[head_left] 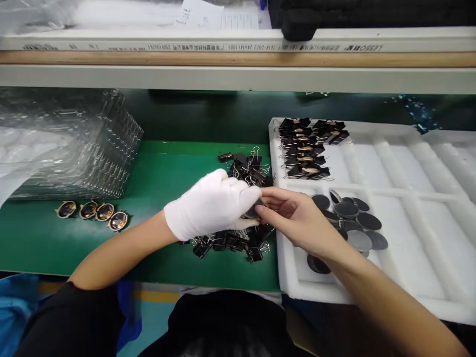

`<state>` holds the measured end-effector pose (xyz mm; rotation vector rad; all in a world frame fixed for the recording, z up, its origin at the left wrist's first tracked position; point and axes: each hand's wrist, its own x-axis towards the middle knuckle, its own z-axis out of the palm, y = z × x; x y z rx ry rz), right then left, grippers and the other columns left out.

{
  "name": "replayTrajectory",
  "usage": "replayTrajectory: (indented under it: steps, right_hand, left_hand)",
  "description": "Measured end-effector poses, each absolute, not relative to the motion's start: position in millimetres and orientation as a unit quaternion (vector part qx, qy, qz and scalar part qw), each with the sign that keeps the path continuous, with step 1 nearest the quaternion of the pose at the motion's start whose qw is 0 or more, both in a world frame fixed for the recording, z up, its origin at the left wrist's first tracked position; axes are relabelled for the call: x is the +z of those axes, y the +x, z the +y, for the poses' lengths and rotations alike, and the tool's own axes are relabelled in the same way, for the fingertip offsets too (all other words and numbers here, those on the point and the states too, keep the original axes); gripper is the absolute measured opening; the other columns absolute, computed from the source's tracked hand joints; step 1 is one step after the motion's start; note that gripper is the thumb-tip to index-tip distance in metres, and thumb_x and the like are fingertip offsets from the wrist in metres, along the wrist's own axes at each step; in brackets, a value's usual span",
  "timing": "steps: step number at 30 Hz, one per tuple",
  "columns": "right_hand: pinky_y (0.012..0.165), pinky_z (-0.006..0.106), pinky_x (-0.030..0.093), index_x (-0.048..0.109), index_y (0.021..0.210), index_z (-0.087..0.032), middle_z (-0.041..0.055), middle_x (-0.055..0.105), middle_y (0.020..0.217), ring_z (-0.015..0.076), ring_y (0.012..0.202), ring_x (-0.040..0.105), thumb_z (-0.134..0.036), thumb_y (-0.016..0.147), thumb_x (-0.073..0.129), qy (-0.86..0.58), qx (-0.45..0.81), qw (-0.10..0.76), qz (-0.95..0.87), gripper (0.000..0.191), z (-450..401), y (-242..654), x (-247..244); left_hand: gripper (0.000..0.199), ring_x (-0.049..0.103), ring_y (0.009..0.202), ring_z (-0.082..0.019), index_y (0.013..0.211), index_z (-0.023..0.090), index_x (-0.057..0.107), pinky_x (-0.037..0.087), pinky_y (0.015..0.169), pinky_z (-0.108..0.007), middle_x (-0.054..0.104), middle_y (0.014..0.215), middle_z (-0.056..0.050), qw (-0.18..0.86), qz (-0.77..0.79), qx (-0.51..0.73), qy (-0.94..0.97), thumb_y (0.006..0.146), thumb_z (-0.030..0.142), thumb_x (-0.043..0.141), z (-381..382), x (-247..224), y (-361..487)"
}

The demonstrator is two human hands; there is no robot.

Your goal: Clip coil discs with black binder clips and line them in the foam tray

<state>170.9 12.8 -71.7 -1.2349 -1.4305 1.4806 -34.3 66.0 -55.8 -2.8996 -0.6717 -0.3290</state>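
My left hand (213, 206), in a white glove, is closed round a dark round disc (253, 209) over the middle of the green table. The bare fingers of my right hand (293, 213) pinch the same disc from the right. Black binder clips (226, 240) lie in a pile beneath and around my hands. To the right, a white foam tray (401, 213) holds loose dark discs (346, 209) and a stack of clips (305, 148) clamped on gold-coloured pieces. Several gold-rimmed round pieces (104, 211) with dark centres lie in a row at the left.
Stacked clear plastic trays (74, 148) stand at the back left, partly under plastic film. A shelf edge (230, 77) crosses above the table (163, 267), with papers (219, 17) and a black object on it.
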Motion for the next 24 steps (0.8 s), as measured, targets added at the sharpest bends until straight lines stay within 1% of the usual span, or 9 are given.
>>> replayTrajectory:
  steps: [4, 6, 8, 10, 13, 16, 19, 20, 24]
  right_hand:
    - [0.077, 0.041, 0.064, 0.079, 0.106, -0.034, -0.0004, 0.076, 0.084, 0.0209, 0.076, 0.072, -0.036, 0.077, 0.088, -0.485, 0.604, 0.363, -0.518, 0.030, 18, 176, -76]
    - [0.074, 0.040, 0.063, 0.079, 0.105, -0.034, 0.0004, 0.077, 0.088, 0.0206, 0.075, 0.071, -0.038, 0.077, 0.088, -0.490, 0.602, 0.385, -0.500, 0.029, 17, 178, -77]
    - [0.070, 0.038, 0.062, 0.080, 0.103, -0.035, 0.0012, 0.077, 0.092, 0.0202, 0.076, 0.070, -0.040, 0.080, 0.086, -0.495, 0.590, 0.420, -0.480, 0.024, 17, 183, -77]
    - [0.067, 0.036, 0.061, 0.080, 0.099, -0.036, 0.0012, 0.077, 0.093, 0.0196, 0.076, 0.069, -0.041, 0.081, 0.085, -0.501, 0.582, 0.447, -0.459, 0.020, 17, 189, -75]
    - [0.064, 0.036, 0.060, 0.081, 0.093, -0.037, 0.0016, 0.077, 0.090, 0.0196, 0.073, 0.068, -0.043, 0.076, 0.087, -0.507, 0.596, 0.447, -0.434, 0.019, 18, 197, -72]
    - [0.066, 0.038, 0.061, 0.080, 0.087, -0.035, 0.0029, 0.077, 0.090, 0.0209, 0.074, 0.070, -0.047, 0.073, 0.088, -0.510, 0.613, 0.432, -0.420, 0.020, 19, 200, -72]
    - [0.067, 0.037, 0.062, 0.079, 0.087, -0.033, 0.0034, 0.078, 0.092, 0.0207, 0.075, 0.070, -0.047, 0.073, 0.089, -0.507, 0.620, 0.430, -0.416, 0.022, 19, 199, -74]
    - [0.067, 0.036, 0.062, 0.079, 0.088, -0.032, 0.0032, 0.078, 0.092, 0.0201, 0.075, 0.070, -0.046, 0.073, 0.089, -0.505, 0.622, 0.432, -0.416, 0.023, 19, 199, -75]
    - [0.068, 0.031, 0.061, 0.080, 0.091, -0.031, 0.0027, 0.078, 0.091, 0.0174, 0.075, 0.070, -0.042, 0.075, 0.089, -0.488, 0.631, 0.433, -0.418, 0.022, 18, 200, -75]
  left_hand:
    - [0.045, 0.067, 0.077, -0.022, 0.114, 0.017, 0.062, 0.036, 0.069, -0.036, 0.070, 0.084, -0.006, 0.039, -0.219, -0.057, -0.973, 0.102, 0.058, 0.048, 74, -48, -39]
    - [0.046, 0.067, 0.080, -0.022, 0.123, 0.019, 0.060, 0.037, 0.070, -0.035, 0.071, 0.088, -0.005, 0.017, -0.214, -0.050, -0.975, 0.102, 0.058, 0.048, 78, -42, -44]
    - [0.046, 0.068, 0.082, -0.022, 0.130, 0.021, 0.059, 0.039, 0.074, -0.035, 0.071, 0.092, -0.006, 0.019, -0.256, -0.065, -0.964, 0.104, 0.056, 0.045, 84, -37, -52]
    - [0.044, 0.067, 0.079, -0.022, 0.122, 0.021, 0.065, 0.040, 0.076, -0.035, 0.071, 0.091, -0.005, 0.042, -0.326, -0.066, -0.942, 0.107, 0.053, 0.037, 91, -35, -64]
    - [0.046, 0.062, 0.066, -0.018, 0.092, 0.021, 0.069, 0.037, 0.068, -0.032, 0.068, 0.077, -0.003, 0.033, -0.379, 0.008, -0.925, 0.106, 0.051, 0.037, 100, -36, -81]
    - [0.052, 0.056, 0.057, -0.017, 0.080, 0.021, 0.068, 0.032, 0.060, -0.029, 0.062, 0.065, -0.002, -0.003, -0.393, 0.074, -0.917, 0.103, 0.058, 0.040, 102, -44, -85]
    - [0.066, 0.056, 0.054, -0.018, 0.067, 0.017, 0.066, 0.032, 0.060, -0.029, 0.057, 0.056, -0.005, 0.020, -0.438, 0.084, -0.895, 0.099, 0.068, 0.038, 99, -58, -73]
    - [0.067, 0.056, 0.054, -0.019, 0.063, 0.017, 0.064, 0.032, 0.060, -0.029, 0.055, 0.054, -0.006, 0.023, -0.447, 0.089, -0.890, 0.098, 0.068, 0.039, 98, -62, -68]
    - [0.050, 0.051, 0.050, -0.017, 0.058, 0.016, 0.060, 0.029, 0.057, -0.028, 0.052, 0.052, -0.005, -0.020, -0.446, 0.136, -0.884, 0.096, 0.044, 0.044, 103, -68, -60]
